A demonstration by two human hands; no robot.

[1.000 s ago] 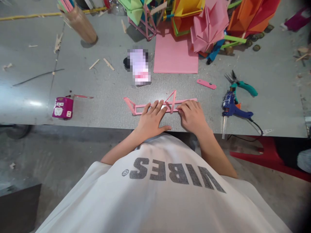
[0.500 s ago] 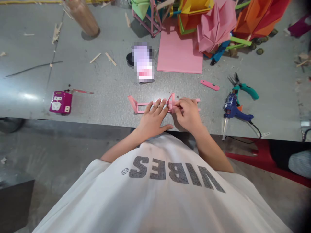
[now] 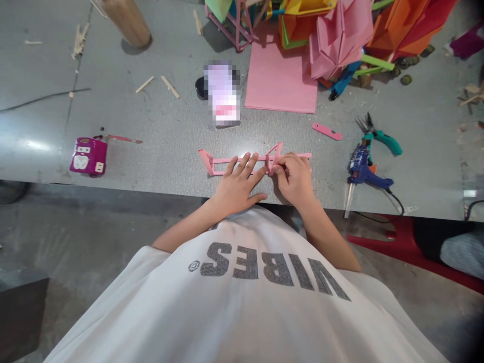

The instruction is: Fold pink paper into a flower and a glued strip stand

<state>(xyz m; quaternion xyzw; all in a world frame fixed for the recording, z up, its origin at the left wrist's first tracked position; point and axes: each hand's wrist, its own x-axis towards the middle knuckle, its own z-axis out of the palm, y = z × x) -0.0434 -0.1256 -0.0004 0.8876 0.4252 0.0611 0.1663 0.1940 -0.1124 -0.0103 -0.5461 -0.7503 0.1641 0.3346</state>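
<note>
A pink stick frame (image 3: 220,161) lies along the table near its front edge, with upright pieces at its left end and right of its middle. My left hand (image 3: 239,184) rests flat on the frame, fingers spread, palm over the table edge. At the right-hand upright, my right hand (image 3: 295,177) is closed, thumb and forefinger pinching the base of the upright's pink stick (image 3: 279,151). The exact grip is partly hidden by the fingers. Beyond my right hand the frame's rails stick out to the right.
A blue glue gun (image 3: 361,166) and teal-handled pliers (image 3: 385,138) lie on the right, near a pink folding knife (image 3: 327,131). Ahead are a blurred phone (image 3: 225,96), pink paper (image 3: 280,80) and folded paper lanterns (image 3: 340,40). A purple box (image 3: 88,156) stands left.
The upright under my right hand now leans further right, its top having swung that way. My left hand stays flat on the frame. The view has shifted slightly.
</note>
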